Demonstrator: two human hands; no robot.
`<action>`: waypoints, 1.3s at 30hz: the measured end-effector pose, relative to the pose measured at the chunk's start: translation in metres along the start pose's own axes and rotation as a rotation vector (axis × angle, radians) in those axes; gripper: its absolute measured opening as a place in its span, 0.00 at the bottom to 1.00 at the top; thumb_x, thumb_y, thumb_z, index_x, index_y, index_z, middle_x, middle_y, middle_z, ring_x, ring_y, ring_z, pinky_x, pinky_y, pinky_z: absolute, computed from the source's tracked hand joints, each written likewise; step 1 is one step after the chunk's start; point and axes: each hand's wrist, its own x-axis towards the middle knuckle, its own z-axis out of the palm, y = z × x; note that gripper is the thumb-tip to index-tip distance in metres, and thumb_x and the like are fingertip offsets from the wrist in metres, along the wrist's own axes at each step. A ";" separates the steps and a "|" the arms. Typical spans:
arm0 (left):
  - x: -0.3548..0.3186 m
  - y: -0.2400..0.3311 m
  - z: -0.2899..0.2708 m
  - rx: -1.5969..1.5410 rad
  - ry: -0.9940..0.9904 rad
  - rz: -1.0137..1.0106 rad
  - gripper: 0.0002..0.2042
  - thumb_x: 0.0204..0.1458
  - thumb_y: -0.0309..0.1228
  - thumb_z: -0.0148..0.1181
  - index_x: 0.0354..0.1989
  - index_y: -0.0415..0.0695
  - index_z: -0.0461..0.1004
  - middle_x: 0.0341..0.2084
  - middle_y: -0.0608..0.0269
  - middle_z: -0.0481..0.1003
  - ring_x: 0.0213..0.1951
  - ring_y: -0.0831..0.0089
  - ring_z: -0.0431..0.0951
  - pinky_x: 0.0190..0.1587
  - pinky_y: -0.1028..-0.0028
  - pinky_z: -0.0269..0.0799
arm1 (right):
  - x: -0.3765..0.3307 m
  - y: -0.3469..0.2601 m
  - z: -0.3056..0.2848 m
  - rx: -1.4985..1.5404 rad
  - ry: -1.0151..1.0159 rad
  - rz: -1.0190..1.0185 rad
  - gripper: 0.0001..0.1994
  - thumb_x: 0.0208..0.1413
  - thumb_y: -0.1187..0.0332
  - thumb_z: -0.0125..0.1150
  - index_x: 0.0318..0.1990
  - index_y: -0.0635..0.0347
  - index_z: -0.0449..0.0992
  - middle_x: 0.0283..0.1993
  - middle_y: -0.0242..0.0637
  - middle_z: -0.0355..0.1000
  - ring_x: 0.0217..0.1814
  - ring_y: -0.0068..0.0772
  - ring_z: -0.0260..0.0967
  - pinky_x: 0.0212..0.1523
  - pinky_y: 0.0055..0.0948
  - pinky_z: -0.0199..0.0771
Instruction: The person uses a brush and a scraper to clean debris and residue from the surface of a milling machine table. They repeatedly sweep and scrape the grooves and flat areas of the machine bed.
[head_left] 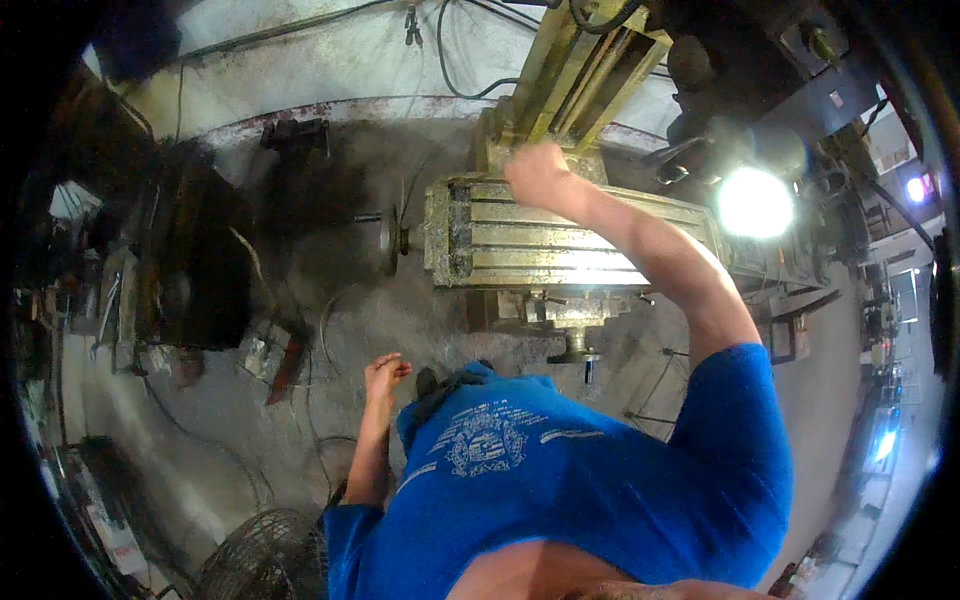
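My right arm reaches across a slotted metal machine table (520, 258), like that of a milling machine. My right hand (540, 175) is closed in a fist over the table's far edge, close to the foot of the yellowish upright slideway (545, 80). The back of the hand hides whatever its fingers hold, if anything. Low at my left side, my left hand (386, 373) hangs with its fingers curled in and nothing visible in them. It touches nothing and is apart from the machine.
A handwheel (389, 240) juts from the table's left end, and a crank wheel (574, 355) sticks out at the front below. A bright lamp (755, 203) glares at the right. A wire-guarded fan (262, 555) stands at lower left. Cables (215, 445) trail over the floor.
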 end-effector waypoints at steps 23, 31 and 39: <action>-0.034 -0.030 -0.028 -0.088 0.025 0.104 0.12 0.45 0.28 0.52 0.36 0.33 0.69 0.25 0.54 0.74 0.26 0.68 0.75 0.30 0.75 0.70 | 0.006 -0.033 0.004 -0.157 0.040 -0.598 0.06 0.39 0.66 0.53 0.21 0.54 0.75 0.22 0.36 0.72 0.27 0.37 0.72 0.27 0.34 0.71; -0.032 -0.018 -0.009 -0.127 0.054 0.120 0.11 0.44 0.25 0.50 0.36 0.34 0.69 0.24 0.54 0.74 0.26 0.66 0.75 0.31 0.73 0.70 | -0.031 -0.029 0.013 -0.047 -0.046 -0.639 0.07 0.39 0.67 0.51 0.22 0.58 0.74 0.22 0.39 0.72 0.27 0.42 0.71 0.28 0.38 0.70; -0.055 -0.045 -0.005 -0.146 0.129 0.170 0.12 0.44 0.25 0.51 0.37 0.32 0.69 0.26 0.51 0.74 0.28 0.66 0.75 0.32 0.73 0.70 | -0.027 -0.002 0.022 -0.057 -0.047 -0.548 0.09 0.31 0.65 0.53 0.21 0.58 0.74 0.21 0.41 0.71 0.26 0.45 0.69 0.26 0.40 0.68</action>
